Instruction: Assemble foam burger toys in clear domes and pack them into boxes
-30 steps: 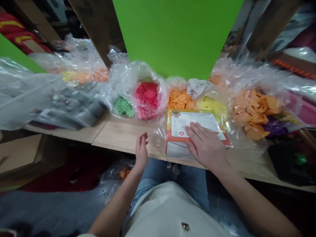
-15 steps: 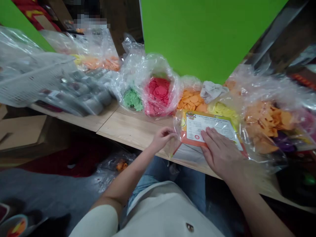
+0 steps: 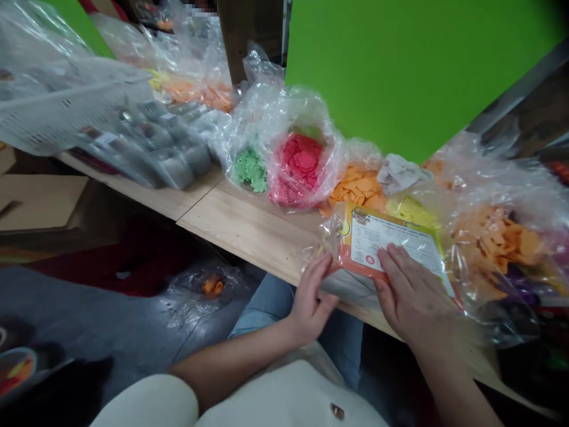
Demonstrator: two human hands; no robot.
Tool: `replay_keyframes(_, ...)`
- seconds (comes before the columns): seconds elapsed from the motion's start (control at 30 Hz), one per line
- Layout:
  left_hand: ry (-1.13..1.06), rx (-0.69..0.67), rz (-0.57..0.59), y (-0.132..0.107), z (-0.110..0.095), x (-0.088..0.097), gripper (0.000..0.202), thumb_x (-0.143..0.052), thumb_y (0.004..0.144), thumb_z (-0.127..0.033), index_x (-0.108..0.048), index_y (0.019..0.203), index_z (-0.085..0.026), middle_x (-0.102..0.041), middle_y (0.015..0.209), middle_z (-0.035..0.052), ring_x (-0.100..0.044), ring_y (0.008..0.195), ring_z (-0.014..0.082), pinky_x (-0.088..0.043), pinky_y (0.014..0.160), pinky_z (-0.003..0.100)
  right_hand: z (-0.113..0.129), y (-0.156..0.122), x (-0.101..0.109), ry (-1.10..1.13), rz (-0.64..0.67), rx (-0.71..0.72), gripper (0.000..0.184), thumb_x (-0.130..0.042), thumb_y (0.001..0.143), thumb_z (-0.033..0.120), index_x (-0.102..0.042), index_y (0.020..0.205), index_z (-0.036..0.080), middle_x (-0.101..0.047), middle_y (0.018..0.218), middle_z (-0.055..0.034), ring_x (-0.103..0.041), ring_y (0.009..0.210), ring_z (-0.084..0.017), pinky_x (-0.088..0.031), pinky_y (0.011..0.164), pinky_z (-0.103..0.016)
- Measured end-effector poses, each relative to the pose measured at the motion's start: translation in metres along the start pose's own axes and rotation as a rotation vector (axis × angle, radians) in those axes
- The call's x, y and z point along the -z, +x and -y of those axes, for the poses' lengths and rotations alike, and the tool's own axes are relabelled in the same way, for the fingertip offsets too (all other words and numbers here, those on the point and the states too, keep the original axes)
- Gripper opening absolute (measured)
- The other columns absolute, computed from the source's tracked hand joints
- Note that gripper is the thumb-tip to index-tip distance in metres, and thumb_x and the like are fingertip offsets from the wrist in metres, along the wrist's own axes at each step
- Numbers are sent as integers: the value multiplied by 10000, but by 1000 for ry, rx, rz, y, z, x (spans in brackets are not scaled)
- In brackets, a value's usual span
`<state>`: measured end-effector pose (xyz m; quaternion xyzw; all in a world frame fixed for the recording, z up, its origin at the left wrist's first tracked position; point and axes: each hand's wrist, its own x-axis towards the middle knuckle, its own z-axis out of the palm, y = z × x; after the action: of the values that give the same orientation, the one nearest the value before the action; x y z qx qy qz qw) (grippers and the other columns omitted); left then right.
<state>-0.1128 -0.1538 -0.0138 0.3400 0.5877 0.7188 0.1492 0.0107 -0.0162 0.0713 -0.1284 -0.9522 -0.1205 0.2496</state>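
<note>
A clear plastic packet with an orange-and-white printed card lies at the near edge of the wooden table. My right hand rests flat on the card, fingers stretched out. My left hand is at the packet's left end, fingers extended against its clear plastic flap at the table edge. Behind the packet sit open bags of coloured discs: green, red, orange and yellow.
A larger bag of orange chips lies at the right. Bagged grey items and a white mesh basket fill the left of the table. A cardboard box and a bag on the floor sit below.
My left hand went from the table's edge to the packet's left end, pinched the plastic, and now lies against the flap. The view has swung left; my right hand stays on the card.
</note>
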Motion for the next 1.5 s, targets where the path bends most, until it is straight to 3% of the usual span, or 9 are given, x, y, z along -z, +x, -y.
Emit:
replay_keyframes(0.1, -12, 24, 169, 19, -25, -7, 517, -480, 822, -461, -437, 1263, -196, -477, 1287, 113, -404, 1212, 281, -302, 1020, 405, 2, 0, 3, 18, 23, -23, 462, -511, 835, 275, -460, 1267, 119, -497, 1290, -150, -459, 1193, -277, -387, 968, -409)
replay_keyframes(0.27, 260, -269, -213, 58, -74, -15, 532, -414, 854, -425, -274, 1337, -251, -304, 1405, 73, -269, 1304, 254, -248, 1057, 427, 5, 9, 5, 104, 79, -101, 490, -415, 875, 332, -410, 1297, 83, -473, 1312, -154, -404, 1240, -248, -355, 1003, -400)
replay_keyframes(0.47, 541, -330, 716, 91, -99, -61, 510, -302, 900, -415, -308, 1367, -211, -551, 1220, 97, -500, 1132, 257, -366, 957, 427, -13, -27, 16, 143, -251, -154, 347, -440, 844, 294, -497, 1175, 208, -535, 1241, -84, -408, 1227, -250, -347, 1001, -443)
replay_keyframes(0.6, 954, -421, 918, 96, -93, -81, 559, -385, 842, -524, -358, 1338, -269, -422, 1358, 79, -390, 1230, 290, -311, 994, 483, -52, -99, 17, 256, -743, -818, 302, -502, 813, 286, -481, 1105, 210, -537, 1130, -105, -515, 1072, -245, -444, 863, -450)
replay_keyframes(0.7, 1141, -511, 944, 92, -94, -83, 591, -410, 806, -579, -374, 1321, -291, -376, 1381, 74, -364, 1242, 292, -319, 989, 489, -84, -132, 11, 639, -660, -1159, 322, -409, 862, 398, -491, 1064, 160, -566, 1042, -134, -576, 931, -220, -506, 703, -367)
replay_keyframes(0.9, 1248, -574, 937, 88, -94, -85, 601, -425, 801, -575, -353, 1326, -294, -374, 1375, 81, -374, 1234, 294, -357, 966, 476, -121, -131, 6, 1407, -120, -771, 463, -140, 920, 424, -474, 1096, 157, -551, 1163, -174, -543, 1067, -212, -495, 751, -358)
replay_keyframes(1.1, 1247, -618, 937, 89, -91, -87, 603, -439, 797, -567, -360, 1321, -280, -392, 1361, 89, -381, 1229, 290, -363, 961, 468, -132, -129, -11, 1622, -88, -703, 408, -409, 815, 561, -464, 967, 186, -565, 1052, -125, -576, 920, -198, -478, 740, -361)
replay_keyframes(1.33, 1262, -641, 919, 88, -89, -87, 621, -441, 788, -584, -366, 1317, -268, -390, 1365, 84, -378, 1234, 286, -365, 973, 459, -140, -125, 17, 1211, -308, -773, 158, -460, 836, 277, -446, 981, 216, -541, 977, -41, -581, 769, -127, -487, 651, -285)
replay_keyframes(1.5, 1258, -645, 915, 87, -89, -87, 619, -439, 790, -583, -358, 1322, -277, -389, 1361, 83, -400, 1214, 293, -374, 962, 467, -149, -125, 48, 965, 103, -587, 263, -432, 800, 166, -494, 1050, 218, -543, 1049, -57, -581, 880, -155, -486, 728, -309)
